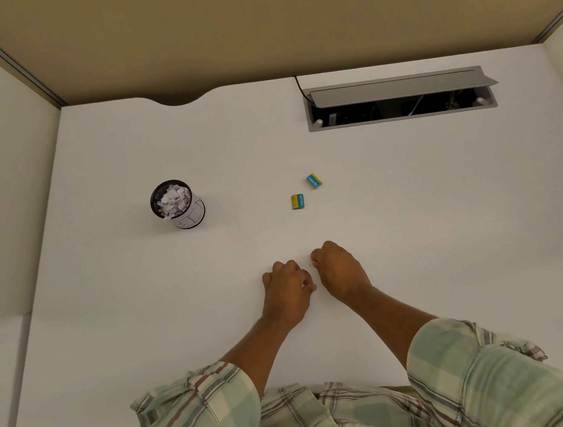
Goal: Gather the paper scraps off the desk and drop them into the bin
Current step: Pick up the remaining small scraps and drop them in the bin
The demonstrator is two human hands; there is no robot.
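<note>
A small black mesh bin [191,215] stands on the white desk [411,218] at the left, filled to the rim with white paper scraps [174,201]. My left hand [287,290] and my right hand [340,269] rest side by side on the desk near the front middle, both with fingers curled into loose fists. I cannot see anything held inside either fist. No loose scraps show on the desk surface.
Two small blue-and-yellow boxes lie in the middle of the desk, one [298,201] nearer, the other [314,180] just behind. An open cable hatch [400,102] sits at the back right. Partition walls enclose the desk on three sides.
</note>
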